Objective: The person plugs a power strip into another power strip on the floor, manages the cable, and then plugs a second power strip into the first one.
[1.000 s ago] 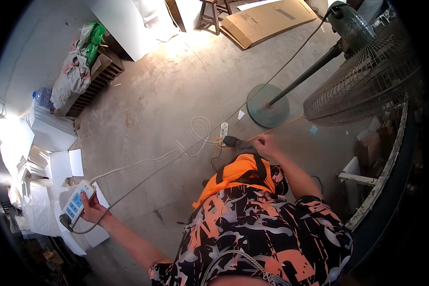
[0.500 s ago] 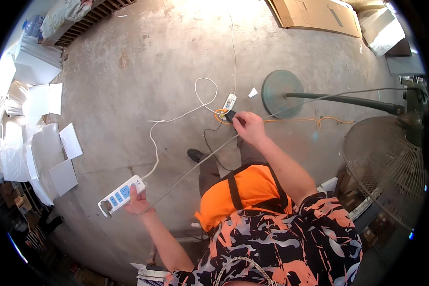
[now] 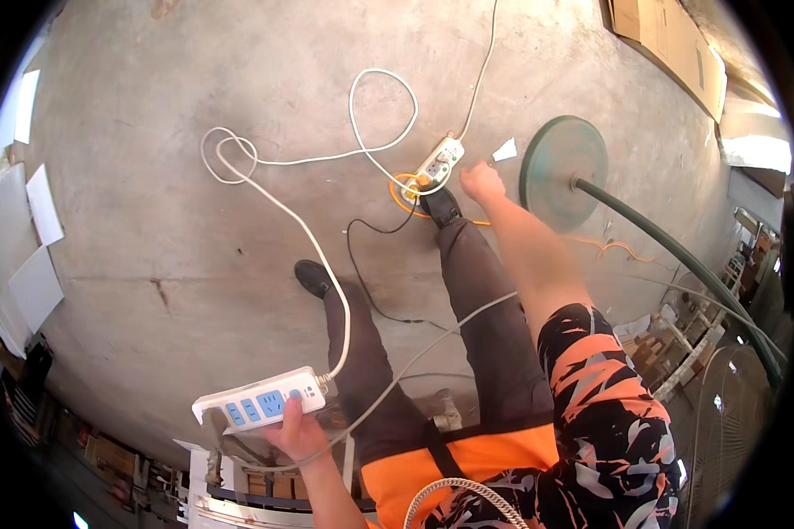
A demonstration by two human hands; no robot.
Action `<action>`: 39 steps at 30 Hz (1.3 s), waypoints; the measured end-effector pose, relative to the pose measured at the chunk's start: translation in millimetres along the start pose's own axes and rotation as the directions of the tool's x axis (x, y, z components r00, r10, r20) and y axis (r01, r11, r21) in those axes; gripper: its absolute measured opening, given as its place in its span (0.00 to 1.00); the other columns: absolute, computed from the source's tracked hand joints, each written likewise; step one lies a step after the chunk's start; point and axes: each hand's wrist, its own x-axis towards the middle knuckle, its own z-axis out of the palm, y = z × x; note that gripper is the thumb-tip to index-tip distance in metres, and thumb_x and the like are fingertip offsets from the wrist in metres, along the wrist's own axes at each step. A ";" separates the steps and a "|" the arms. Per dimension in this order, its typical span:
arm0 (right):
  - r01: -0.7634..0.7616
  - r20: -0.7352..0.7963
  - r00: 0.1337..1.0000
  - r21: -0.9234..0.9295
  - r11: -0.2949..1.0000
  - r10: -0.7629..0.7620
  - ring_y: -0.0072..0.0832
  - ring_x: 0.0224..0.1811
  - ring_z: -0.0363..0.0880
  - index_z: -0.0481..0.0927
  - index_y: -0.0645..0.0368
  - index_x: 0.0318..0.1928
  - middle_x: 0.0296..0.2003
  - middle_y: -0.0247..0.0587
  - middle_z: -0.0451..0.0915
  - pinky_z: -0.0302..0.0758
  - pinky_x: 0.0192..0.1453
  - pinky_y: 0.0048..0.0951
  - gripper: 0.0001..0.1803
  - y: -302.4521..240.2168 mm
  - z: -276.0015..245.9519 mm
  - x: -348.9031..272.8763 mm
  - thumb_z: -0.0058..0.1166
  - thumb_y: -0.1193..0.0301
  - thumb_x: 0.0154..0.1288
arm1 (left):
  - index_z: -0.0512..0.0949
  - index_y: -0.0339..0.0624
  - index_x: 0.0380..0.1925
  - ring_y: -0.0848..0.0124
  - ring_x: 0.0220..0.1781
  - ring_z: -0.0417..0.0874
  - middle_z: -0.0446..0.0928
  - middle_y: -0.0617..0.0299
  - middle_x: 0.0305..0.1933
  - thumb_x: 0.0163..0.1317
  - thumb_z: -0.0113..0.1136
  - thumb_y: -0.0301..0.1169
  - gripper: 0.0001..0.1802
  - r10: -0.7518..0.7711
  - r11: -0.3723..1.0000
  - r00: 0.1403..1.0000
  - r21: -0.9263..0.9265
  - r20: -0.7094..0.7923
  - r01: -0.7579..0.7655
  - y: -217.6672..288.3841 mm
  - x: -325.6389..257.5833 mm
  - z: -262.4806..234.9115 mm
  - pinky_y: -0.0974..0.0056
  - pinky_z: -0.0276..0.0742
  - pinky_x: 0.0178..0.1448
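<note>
My left hand (image 3: 295, 432) grips a white power strip (image 3: 301, 388) with blue socket faces, its thumb on the top near the cord end. A grey plug (image 3: 218, 425) sits at the strip's far-left end. A grey cable (image 3: 388, 392) runs past this hand and passes below my right forearm. My right hand (image 3: 482, 182) is held out, fingers curled, beside a second white power strip (image 3: 441, 163) on the floor; nothing shows in its fingers. Orange and black cords are plugged into that floor strip's near end. A white cord (image 3: 326, 264) leads from the held strip, looping over the floor.
A green round fan base (image 3: 560, 172) with a bent pole (image 3: 661, 234) stands to the right. A scrap of white paper (image 3: 505, 150) lies near it. Cardboard (image 3: 670, 48) rests at the far right, white panels (image 3: 37, 282) at the left. Cords cross the floor around my shoes.
My view has tilted down and closer. My right hand has moved away from the grey cable, which now hangs lower, and extends beside the floor strip. My left hand still holds its strip.
</note>
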 end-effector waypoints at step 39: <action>0.546 -0.368 0.782 0.792 0.271 -0.503 0.22 0.31 0.80 0.77 0.65 0.46 0.28 0.37 0.78 0.77 0.32 0.22 0.12 -152.6 -227.1 -312.0 0.46 0.75 0.65 | 0.55 0.34 0.61 0.61 0.48 0.77 0.70 0.48 0.51 0.48 0.59 0.16 0.38 0.564 0.826 0.784 0.175 -0.260 -0.536 231.8 -57.3 -98.3 0.60 0.81 0.47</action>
